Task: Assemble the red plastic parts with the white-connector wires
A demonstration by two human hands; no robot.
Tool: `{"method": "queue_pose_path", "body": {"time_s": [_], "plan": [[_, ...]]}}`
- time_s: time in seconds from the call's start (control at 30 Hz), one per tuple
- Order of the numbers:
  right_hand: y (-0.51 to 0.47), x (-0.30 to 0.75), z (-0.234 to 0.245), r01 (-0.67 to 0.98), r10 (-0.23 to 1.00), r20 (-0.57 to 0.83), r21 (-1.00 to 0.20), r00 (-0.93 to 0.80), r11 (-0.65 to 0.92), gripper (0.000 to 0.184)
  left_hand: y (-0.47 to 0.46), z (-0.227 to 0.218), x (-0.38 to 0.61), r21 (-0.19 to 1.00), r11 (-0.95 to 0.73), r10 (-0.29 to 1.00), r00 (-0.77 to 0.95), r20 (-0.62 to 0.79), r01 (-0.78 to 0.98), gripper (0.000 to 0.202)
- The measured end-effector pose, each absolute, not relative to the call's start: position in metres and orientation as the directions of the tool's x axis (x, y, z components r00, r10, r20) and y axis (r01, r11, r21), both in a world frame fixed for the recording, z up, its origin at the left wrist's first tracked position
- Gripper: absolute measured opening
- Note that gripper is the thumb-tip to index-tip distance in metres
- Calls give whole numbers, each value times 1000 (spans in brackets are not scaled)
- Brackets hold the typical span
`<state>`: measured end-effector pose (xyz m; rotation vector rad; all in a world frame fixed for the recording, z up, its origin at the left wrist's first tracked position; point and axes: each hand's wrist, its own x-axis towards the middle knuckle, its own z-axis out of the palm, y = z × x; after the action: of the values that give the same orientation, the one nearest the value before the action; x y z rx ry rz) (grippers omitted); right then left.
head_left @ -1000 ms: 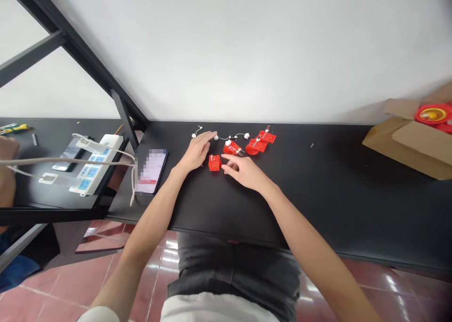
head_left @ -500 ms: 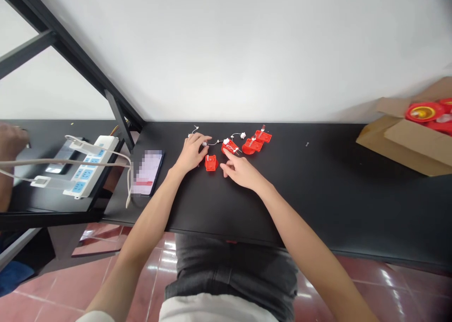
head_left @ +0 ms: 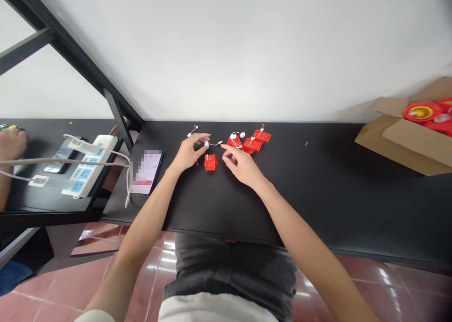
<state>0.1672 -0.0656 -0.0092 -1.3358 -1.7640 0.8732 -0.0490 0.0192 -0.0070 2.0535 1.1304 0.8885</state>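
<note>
Between the thumb and fingers of my left hand [head_left: 190, 150] is a small white corded piece [head_left: 206, 143], apparently pinched. Its thin white cord runs right. My right hand [head_left: 243, 164] has its index finger stretched toward the cord's far end, the other fingers curled, and appears to hold nothing; whether the fingertip touches the cord is unclear. Below the white piece lies a red plastic part [head_left: 210, 162] with a metal strip. Beyond my right hand are another red part [head_left: 234, 142], partly hidden, and two red plates [head_left: 253, 144] with metal strips. White corded pieces [head_left: 242, 135] lie beside them.
A phone [head_left: 147, 172] lies left of my left forearm, near a white cable. A power strip [head_left: 91, 166] is farther left, behind a black frame [head_left: 118, 115]. At right, an open cardboard box [head_left: 399, 145] holds red and yellow parts. Another person's hand [head_left: 12, 143] shows far left.
The cord by my left hand now ends apart from the red part on the right. My right index finger has shifted slightly left and up, off that red part. White pieces there have moved right.
</note>
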Motion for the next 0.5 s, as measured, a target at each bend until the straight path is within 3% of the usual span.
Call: {"method": "queue_pose_path", "body": {"time_s": [0.1,0.23,0.5], "plan": [[-64,166,-12,427,953,270,-852,-140,304,43,14,-3,-47,873,-397,865,432,253,283,40],[-66,165,-15,412,958,221,-868,-182,278,47,8,3,-45,951,-280,854,485,185,129,50],[-66,162,-17,412,978,109,-894,-179,175,40,0,7,-38,972,-197,823,561,90,132,47]]}}
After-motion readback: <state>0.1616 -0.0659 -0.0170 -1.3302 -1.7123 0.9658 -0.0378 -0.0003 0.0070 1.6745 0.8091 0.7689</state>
